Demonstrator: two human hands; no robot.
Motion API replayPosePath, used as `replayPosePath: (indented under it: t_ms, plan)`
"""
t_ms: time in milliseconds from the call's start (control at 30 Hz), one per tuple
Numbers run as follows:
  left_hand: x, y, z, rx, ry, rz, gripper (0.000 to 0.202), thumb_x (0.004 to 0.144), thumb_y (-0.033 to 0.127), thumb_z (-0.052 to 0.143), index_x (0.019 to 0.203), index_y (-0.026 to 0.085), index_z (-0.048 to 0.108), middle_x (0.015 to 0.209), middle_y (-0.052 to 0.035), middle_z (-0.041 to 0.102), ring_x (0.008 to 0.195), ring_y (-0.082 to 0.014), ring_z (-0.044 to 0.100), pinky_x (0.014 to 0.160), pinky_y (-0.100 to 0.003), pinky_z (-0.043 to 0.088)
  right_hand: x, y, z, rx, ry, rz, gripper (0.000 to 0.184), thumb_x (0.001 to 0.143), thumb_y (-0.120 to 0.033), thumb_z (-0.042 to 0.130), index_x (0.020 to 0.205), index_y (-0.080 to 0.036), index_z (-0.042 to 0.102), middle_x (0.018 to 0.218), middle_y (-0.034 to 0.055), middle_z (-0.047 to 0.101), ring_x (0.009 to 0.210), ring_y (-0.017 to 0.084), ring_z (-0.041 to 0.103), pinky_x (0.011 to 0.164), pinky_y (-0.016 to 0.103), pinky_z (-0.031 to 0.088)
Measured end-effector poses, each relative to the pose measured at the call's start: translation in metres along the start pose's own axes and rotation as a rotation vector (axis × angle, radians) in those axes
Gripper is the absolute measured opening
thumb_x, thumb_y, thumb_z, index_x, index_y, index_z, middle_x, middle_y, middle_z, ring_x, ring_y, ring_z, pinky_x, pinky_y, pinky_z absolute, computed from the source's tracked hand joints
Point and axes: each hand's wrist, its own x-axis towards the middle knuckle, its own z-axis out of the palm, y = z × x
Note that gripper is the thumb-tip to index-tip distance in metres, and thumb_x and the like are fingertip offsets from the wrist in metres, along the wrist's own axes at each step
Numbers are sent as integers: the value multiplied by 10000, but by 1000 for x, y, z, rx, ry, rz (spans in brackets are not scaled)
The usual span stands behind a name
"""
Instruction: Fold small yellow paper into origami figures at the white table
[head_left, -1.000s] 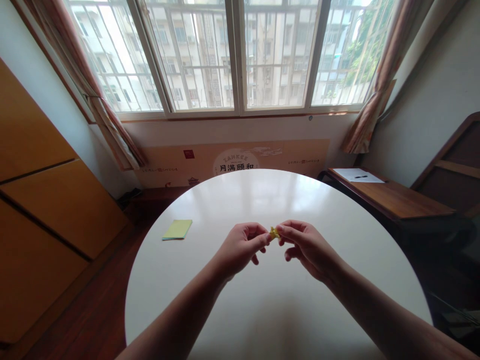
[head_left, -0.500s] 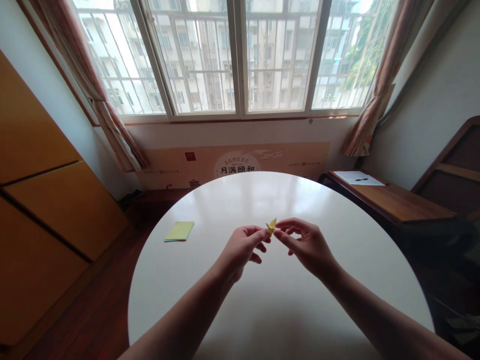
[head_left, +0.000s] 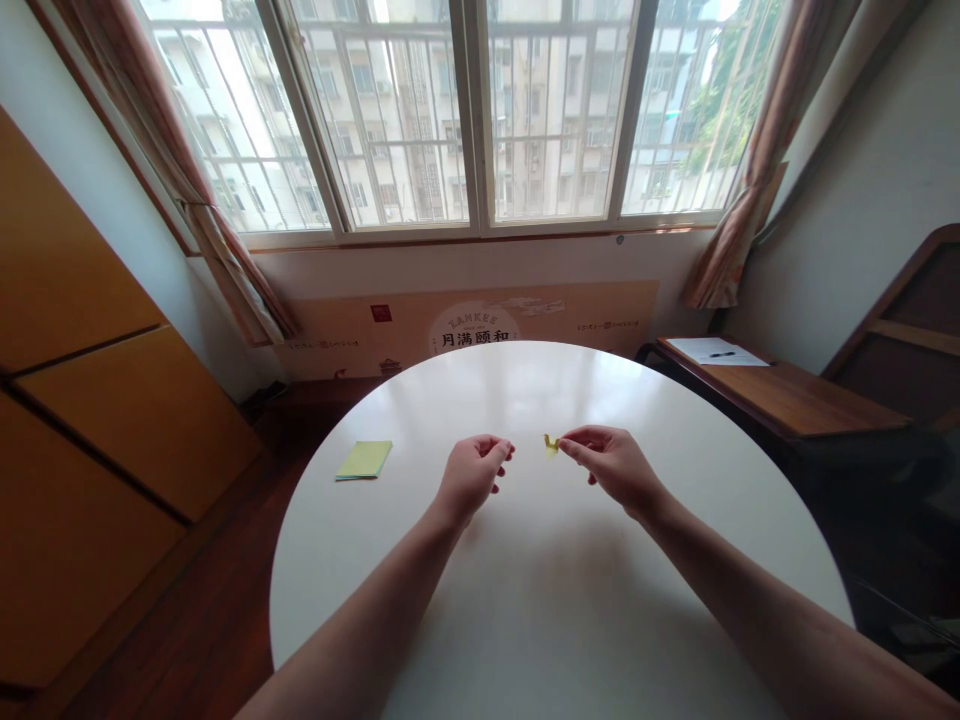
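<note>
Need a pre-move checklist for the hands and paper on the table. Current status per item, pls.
1. Small folded yellow paper piece gripped: ok, pinched in the right hand's fingertips.
2. Both hands on the piece: not ok, the left hand is apart from it, with a gap between.
3. Flat stack of yellow-green square paper sheets out of the hands' way: ok, it lies left of the left hand, untouched.
4. Stack fully on the round, glossy white table: ok, inside the rim.
5. Piece's fold edges crisp: cannot tell, too small in view.
</note>
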Motion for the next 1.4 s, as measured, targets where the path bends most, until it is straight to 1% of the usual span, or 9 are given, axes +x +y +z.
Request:
replayPosePath:
  t_ms: [267,433,533,667,800,933,1033,1200,1400]
  plan:
    - [6,-15,3,115,49,-1,228,803,334,556,762,143,674,596,-2,545,443,-99,479,370,-190,378,14,17,-9,-57,110,129,257,821,-378,672,892,-140,736,811,88,700,663,170,611,395,192,409]
    - [6,-15,1,167,35,29,258,807,374,538,769,154,669,598,3,554,420,-98,474,372,-199,362,34,18,-22,-139,85,156,207,933,-322,616,983,-129,672,904,60,681,705,142,644,509,220,511]
    - [10,-18,-1,194,26,62,275,794,388,528,765,157,674,611,-14,585,483,-134,534,392,-210,364,58,25,-51,-234,77,135,200,962,-309,605,1054,-134,638,971,47,664,764,146,652,652,289,567]
    - [16,-21,-2,240,2,127,276,773,389,538,732,162,689,662,-38,652,600,-171,605,508,-239,427,88,40,-113,-350,129,121,223,965,-306,599,1123,-150,625,1090,70,650,882,183,657,757,352,574]
    - [19,-23,-2,290,-10,154,295,782,411,527,728,172,691,611,-25,635,576,-184,595,524,-257,406,106,58,-172,-428,204,97,263,962,-310,602,1175,-155,609,1159,84,632,951,208,651,805,389,567]
    - [21,-24,-1,335,-14,166,299,792,422,520,715,180,678,536,0,585,533,-180,563,523,-260,378,118,76,-206,-507,253,71,255,970,-319,586,1179,-177,618,1218,84,615,1002,223,637,848,399,555]
    - [22,-24,-1,367,-13,167,304,792,431,521,723,183,682,511,10,568,514,-181,549,522,-263,367,126,92,-212,-550,270,69,259,971,-321,584,1186,-181,617,1233,84,609,1018,228,632,862,406,550]
    - [22,-21,-1,412,-2,161,307,792,438,520,723,187,683,562,0,615,575,-195,583,577,-273,391,138,115,-209,-597,283,87,263,968,-320,589,1188,-176,614,1228,87,611,1023,229,632,868,415,547]
    - [22,-18,-1,438,0,147,309,800,433,510,724,192,689,631,-15,673,657,-217,625,642,-288,407,147,123,-212,-641,290,109,259,970,-315,587,1187,-178,614,1227,89,612,1017,223,633,866,412,548]
